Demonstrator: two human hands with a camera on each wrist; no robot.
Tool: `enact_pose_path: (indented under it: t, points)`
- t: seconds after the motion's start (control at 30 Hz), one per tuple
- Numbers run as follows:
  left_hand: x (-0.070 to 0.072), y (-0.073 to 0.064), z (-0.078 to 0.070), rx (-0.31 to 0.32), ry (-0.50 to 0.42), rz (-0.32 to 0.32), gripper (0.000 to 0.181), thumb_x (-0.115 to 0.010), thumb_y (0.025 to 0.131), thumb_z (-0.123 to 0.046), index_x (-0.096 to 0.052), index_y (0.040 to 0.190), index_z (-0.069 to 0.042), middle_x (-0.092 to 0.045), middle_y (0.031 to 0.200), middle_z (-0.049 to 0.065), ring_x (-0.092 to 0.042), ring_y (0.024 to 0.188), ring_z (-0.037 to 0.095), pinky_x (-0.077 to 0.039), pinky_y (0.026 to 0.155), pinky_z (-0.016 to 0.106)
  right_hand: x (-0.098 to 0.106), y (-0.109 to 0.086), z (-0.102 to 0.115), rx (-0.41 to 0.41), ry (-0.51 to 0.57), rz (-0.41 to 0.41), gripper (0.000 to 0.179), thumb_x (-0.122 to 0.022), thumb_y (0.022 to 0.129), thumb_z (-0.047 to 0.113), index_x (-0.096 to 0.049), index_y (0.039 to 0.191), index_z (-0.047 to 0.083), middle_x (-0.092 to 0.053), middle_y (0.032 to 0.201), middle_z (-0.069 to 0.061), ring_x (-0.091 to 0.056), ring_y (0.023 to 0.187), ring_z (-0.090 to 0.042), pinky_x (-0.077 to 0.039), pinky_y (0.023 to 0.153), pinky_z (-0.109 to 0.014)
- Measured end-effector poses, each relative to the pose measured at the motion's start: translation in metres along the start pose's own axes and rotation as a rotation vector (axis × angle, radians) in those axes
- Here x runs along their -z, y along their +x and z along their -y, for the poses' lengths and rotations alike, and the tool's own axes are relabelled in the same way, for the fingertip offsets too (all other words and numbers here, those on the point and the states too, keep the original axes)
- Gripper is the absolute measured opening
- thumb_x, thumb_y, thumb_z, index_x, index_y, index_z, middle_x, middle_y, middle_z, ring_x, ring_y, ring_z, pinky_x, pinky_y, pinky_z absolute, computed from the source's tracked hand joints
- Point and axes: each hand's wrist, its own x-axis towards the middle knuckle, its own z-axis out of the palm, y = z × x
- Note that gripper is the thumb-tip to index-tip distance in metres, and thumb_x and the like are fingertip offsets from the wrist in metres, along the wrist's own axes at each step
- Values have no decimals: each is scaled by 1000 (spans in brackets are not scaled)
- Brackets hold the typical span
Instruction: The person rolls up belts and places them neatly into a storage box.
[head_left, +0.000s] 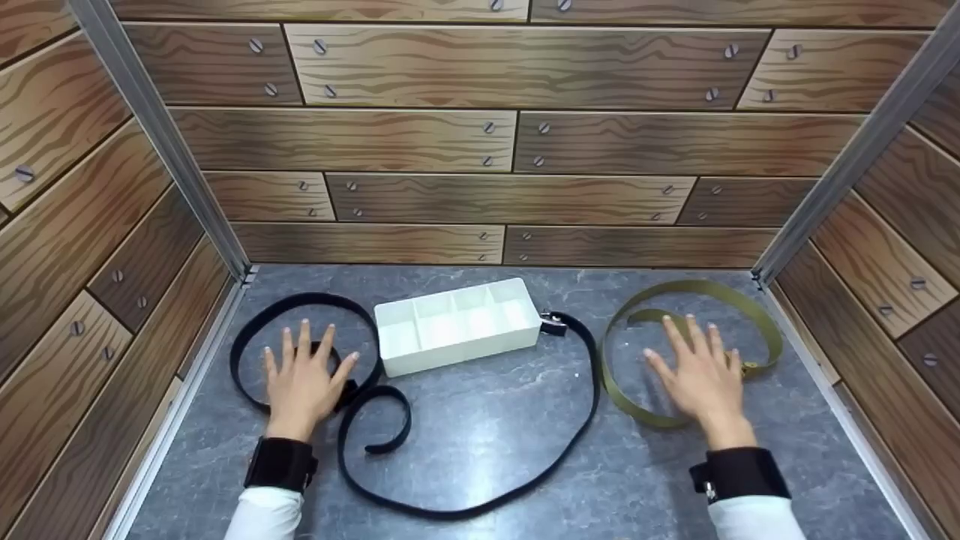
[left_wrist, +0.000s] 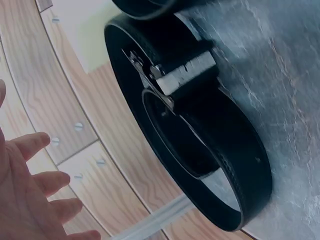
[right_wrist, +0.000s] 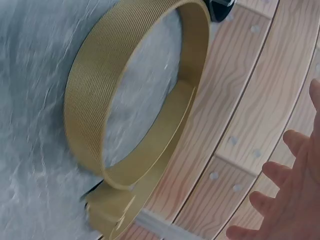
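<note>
My left hand [head_left: 300,390] hovers, fingers spread, over a coiled black belt [head_left: 309,298] on the left of the floor. In the left wrist view that belt [left_wrist: 240,145] stands on edge, its metal buckle [left_wrist: 187,74] facing the camera, apart from the fingers. Over on the right, my right hand [head_left: 703,379] is spread above a coiled khaki webbing belt [head_left: 766,322]. The right wrist view shows the ribbed khaki belt [right_wrist: 95,95] well away from the fingertips. Neither hand holds anything. A second black belt [head_left: 450,514] runs in a wide loose curve between the hands.
A white divided box [head_left: 465,349] sits slightly askew at the middle back, near both black belts. The second belt's buckle [head_left: 553,324] lies by its right end. Wood-patterned walls [head_left: 510,142] with metal corner posts [head_left: 161,135] enclose the grey floor [head_left: 480,442] on three sides.
</note>
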Motion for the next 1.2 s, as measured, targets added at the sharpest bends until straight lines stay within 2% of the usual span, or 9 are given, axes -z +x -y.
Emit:
enact_pose_path:
  t: [0.17,0.3,0.43,0.53,0.67,0.77,0.9,1.0,1.2]
  points:
    - [-5,-6,-14,-38,8,-5,73,-39,97,-62,-42,148,-11,-27,154,27,-15,143,48,0,112,63,-14,-8,24,91,-24,-2,76,-35,96,65,-21,157,21,-11,160,-20,-6,143,-50,-1,105,-71]
    - [-12,-14,-27,-88,28,-9,67,-49,96,-56,-54,138,-5,-43,143,29,-31,137,48,-8,113,61,-30,-15,45,168,-42,15,73,-43,96,61,-29,155,19,-19,159,-19,-14,142,-49,-9,107,-70]
    - [-22,-25,-40,-176,40,-50,56,-63,92,-46,-63,124,-1,-59,125,26,-52,120,46,-27,107,61,-45,-26,64,220,-21,35,70,-55,95,52,-35,152,18,-27,157,-17,-25,140,-47,-18,105,-69]
    - [-31,-35,-49,-236,47,-88,44,-73,86,-38,-68,110,-2,-67,104,20,-63,97,42,-45,90,56,-56,-34,77,246,15,59,66,-61,93,45,-42,148,14,-37,152,-18,-37,134,-45,-29,102,-67]
    - [-44,-46,-59,-254,32,-75,33,-79,79,-33,-68,92,-4,-67,84,14,-65,74,39,-50,66,52,-68,-44,89,268,41,110,55,-67,91,38,-55,137,10,-53,138,-16,-54,120,-38,-44,94,-58]
    - [-52,-54,-63,-247,18,-29,28,-80,76,-29,-65,79,-6,-66,77,13,-65,67,39,-49,59,51,-76,-50,94,290,87,172,43,-69,90,30,-64,127,8,-62,124,-13,-61,110,-34,-48,89,-53]
    - [-61,-59,-64,-259,29,16,23,-81,75,-21,-63,71,-7,-66,72,13,-64,63,38,-49,54,51,-85,-55,98,371,217,311,30,-69,90,21,-70,116,5,-68,111,-11,-64,103,-31,-49,89,-49]
    - [-65,-60,-63,-279,31,32,19,-81,75,-16,-63,71,-9,-66,73,13,-64,64,37,-50,54,50,-91,-59,99,474,317,385,23,-69,90,19,-73,108,5,-71,103,-5,-66,97,-22,-51,85,-43]
    - [-65,-59,-64,-332,5,58,20,-80,74,-9,-62,68,-12,-67,73,12,-65,66,35,-50,57,49,-98,-60,96,595,433,435,14,-75,85,17,-77,95,8,-66,89,6,-61,83,-8,-52,74,-28]
